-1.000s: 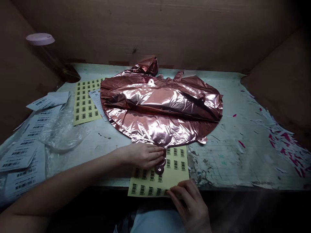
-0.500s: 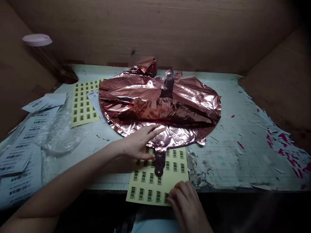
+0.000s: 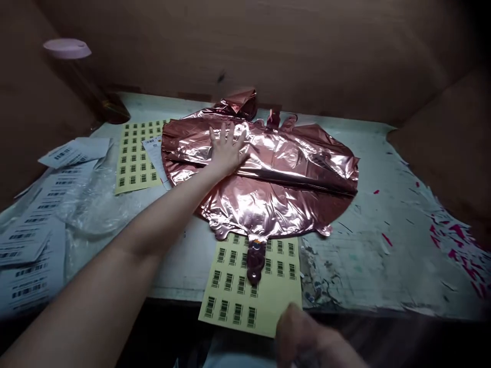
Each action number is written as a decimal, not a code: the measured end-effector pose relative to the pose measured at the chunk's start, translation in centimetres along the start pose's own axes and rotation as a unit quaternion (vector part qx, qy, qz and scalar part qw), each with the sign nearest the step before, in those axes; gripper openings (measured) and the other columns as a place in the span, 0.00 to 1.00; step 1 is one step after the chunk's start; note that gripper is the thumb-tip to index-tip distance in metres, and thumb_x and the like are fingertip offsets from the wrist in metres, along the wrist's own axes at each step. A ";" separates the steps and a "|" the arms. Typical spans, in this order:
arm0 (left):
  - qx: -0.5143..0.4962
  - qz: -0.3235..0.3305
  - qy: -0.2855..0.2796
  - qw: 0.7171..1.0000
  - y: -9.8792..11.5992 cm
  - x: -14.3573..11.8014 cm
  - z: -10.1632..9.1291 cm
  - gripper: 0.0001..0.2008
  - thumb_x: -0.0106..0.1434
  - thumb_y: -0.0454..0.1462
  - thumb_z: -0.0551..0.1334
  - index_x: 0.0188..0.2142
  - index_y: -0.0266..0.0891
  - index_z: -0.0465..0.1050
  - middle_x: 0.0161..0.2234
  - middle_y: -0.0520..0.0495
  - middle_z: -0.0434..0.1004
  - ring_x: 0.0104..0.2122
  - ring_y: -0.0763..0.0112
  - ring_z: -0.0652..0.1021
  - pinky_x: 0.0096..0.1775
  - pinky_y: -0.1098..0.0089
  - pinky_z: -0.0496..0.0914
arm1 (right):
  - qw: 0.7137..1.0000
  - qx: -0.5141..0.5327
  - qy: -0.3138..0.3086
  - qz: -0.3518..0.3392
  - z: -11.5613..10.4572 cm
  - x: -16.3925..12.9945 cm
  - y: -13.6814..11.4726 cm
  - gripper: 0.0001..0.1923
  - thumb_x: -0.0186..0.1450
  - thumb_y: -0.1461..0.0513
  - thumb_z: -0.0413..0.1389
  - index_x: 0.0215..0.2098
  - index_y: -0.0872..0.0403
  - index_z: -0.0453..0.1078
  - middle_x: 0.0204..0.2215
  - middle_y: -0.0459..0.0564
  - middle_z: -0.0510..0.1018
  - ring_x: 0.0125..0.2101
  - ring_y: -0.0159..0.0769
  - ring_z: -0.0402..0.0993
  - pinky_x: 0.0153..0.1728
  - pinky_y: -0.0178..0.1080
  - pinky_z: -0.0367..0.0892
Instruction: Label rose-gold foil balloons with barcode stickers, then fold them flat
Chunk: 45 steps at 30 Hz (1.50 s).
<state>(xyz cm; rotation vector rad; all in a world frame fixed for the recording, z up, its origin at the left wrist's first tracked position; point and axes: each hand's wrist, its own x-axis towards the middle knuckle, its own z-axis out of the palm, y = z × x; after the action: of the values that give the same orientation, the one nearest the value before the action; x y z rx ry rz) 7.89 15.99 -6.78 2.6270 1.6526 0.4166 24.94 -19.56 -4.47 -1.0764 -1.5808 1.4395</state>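
Observation:
A flattened pinkish-copper foil balloon (image 3: 268,204) lies across the worktop, its dark tail pointing toward me over a yellow sheet of barcode stickers (image 3: 284,306). My left hand (image 3: 228,151) rests flat on the foil, fingers spread, left of the middle. My right hand (image 3: 303,335) is curled closed beside the sheet's lower right corner and blurred by motion. The last sticker of the sheet's bottom row is gone from where this hand was pinching; the sticker itself is hidden at the fingers.
A second yellow barcode sheet (image 3: 132,174), clear plastic wrap (image 3: 88,204) and white barcode papers (image 3: 49,209) lie at the left. A pink-lidded container (image 3: 69,48) leans in the back corner. Pink and white scraps (image 3: 456,245) litter the right. Cardboard walls (image 3: 307,51) enclose the worktop.
My left hand has moved away from me onto the foil, and the raised flap there now lies flatter. My right hand has come slightly right, leaving a blank spot on the sheet.

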 end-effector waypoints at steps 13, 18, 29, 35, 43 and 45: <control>-0.086 0.577 0.033 0.812 3.6 -20.4 -4.2 0.12 0.67 0.31 0.57 0.47 0.33 0.76 0.49 0.42 0.78 0.50 0.64 0.76 0.60 0.62 0.66 | 0.996 -0.036 0.056 0.057 -5.5 14.3 4.5 0.10 0.65 0.59 0.56 0.44 0.50 0.62 0.34 0.45 0.69 0.31 0.33 0.68 0.31 0.38 0.69; -0.076 0.585 0.067 0.805 4.8 -20.5 -3.0 0.13 0.68 0.30 0.56 0.46 0.30 0.77 0.47 0.38 0.80 0.47 0.60 0.79 0.58 0.58 0.69 | 0.981 -0.173 0.085 0.028 -4.6 14.2 4.9 0.09 0.65 0.62 0.54 0.44 0.49 0.64 0.34 0.47 0.71 0.35 0.37 0.69 0.36 0.41 0.69; -0.509 0.121 -0.314 0.792 5.9 -16.3 -3.7 0.07 0.57 0.32 0.70 0.37 0.33 0.81 0.33 0.45 0.84 0.33 0.69 0.83 0.35 0.77 0.75 | 0.878 -0.382 0.279 -0.072 -2.8 8.1 2.0 0.05 0.68 0.64 0.54 0.43 0.54 0.68 0.36 0.52 0.69 0.36 0.39 0.68 0.36 0.41 0.69; -0.504 0.107 -0.276 0.811 5.9 -13.7 -3.9 0.09 0.57 0.27 0.65 0.38 0.33 0.79 0.38 0.46 0.83 0.38 0.67 0.82 0.41 0.73 0.74 | 0.924 -0.326 0.184 -0.075 1.7 2.1 1.7 0.11 0.68 0.69 0.54 0.45 0.52 0.72 0.32 0.50 0.71 0.33 0.35 0.70 0.33 0.37 0.70; -0.529 0.072 -0.334 0.776 5.3 -13.4 -3.2 0.07 0.53 0.27 0.69 0.33 0.32 0.80 0.27 0.49 0.82 0.32 0.68 0.81 0.38 0.72 0.75 | 0.880 -0.378 0.278 -0.077 4.9 2.5 5.2 0.21 0.67 0.69 0.56 0.56 0.49 0.70 0.38 0.53 0.72 0.38 0.42 0.67 0.36 0.45 0.70; -0.510 0.110 -0.349 0.778 5.0 -13.4 -3.8 0.06 0.56 0.29 0.67 0.35 0.34 0.81 0.32 0.48 0.83 0.36 0.68 0.82 0.40 0.74 0.74 | 0.873 -0.389 0.283 -0.077 5.2 2.5 5.3 0.20 0.67 0.69 0.55 0.56 0.49 0.70 0.37 0.53 0.72 0.37 0.42 0.66 0.36 0.45 0.69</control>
<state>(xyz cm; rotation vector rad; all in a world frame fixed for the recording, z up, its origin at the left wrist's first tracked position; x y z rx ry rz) 5.94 1.42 -5.32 1.7487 0.5764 0.1864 19.79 -19.12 -10.32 -1.5843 -1.7518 0.2634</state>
